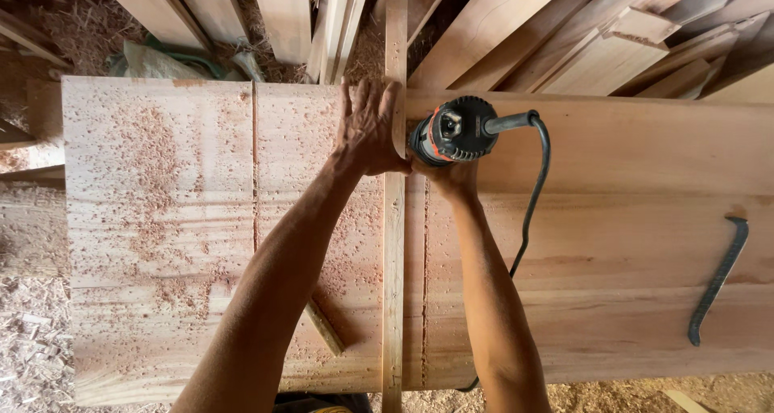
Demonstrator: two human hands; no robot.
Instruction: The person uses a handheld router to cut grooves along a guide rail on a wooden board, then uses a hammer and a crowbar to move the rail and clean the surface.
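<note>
Two hands at work: left hand flat, pressing wooden guide strip; right hand wrapped around router beside the strip. Router looks compact, rigid, top-heavy; best gripped low on its body.

No packages, labels, signs or screens show anywhere here.

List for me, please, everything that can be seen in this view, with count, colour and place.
wooden panel: one, pale reddish, across the middle, with cut grooves
guide strip: one, pale wood, lying front to back on the panel
trim router: one, black and orange, beside the strip at the panel's far edge
power cord: one, black, trailing from the router
iron bar: one, dark, hooked, right side of the panel
stacked planks: many, pale, behind
sawdust: reddish, scattered left
left hand: pressing the strip
right hand: holding the router
</note>
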